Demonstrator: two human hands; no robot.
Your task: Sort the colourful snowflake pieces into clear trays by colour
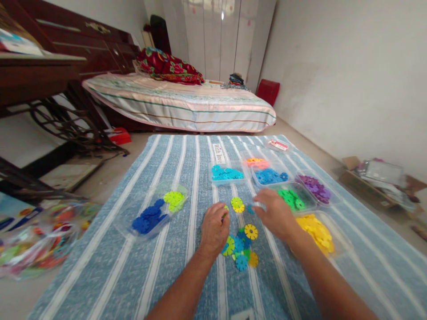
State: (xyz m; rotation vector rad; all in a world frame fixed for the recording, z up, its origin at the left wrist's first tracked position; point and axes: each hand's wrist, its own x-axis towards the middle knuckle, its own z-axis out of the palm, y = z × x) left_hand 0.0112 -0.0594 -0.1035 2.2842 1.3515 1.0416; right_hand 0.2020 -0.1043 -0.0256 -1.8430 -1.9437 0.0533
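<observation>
My left hand (pixel 215 229) is closed, its fingertips around a small yellow-green notched disc (pixel 225 209) that they partly hide. My right hand (pixel 275 213) reaches in from the right, blurred, with a blue notched disc (pixel 251 209) at its thumb and fingertips. Between the hands lie a lime disc (pixel 236 202) and a yellow disc (pixel 239 209), overlapping. Nearer to me is a loose pile of mixed discs (pixel 238 244), blue, green and yellow. A yellow disc (pixel 251 231) rests at the pile's upper edge.
Clear boxes hold sorted discs: light blue (pixel 228 173), blue (pixel 270 175), orange (pixel 255 162), green (pixel 291 200), purple (pixel 314 189) and yellow (pixel 315 233). A left-hand box (pixel 151 218) holds dark blue and lime. Beyond the striped cloth (pixel 160 275) stands a bed (pixel 187 106).
</observation>
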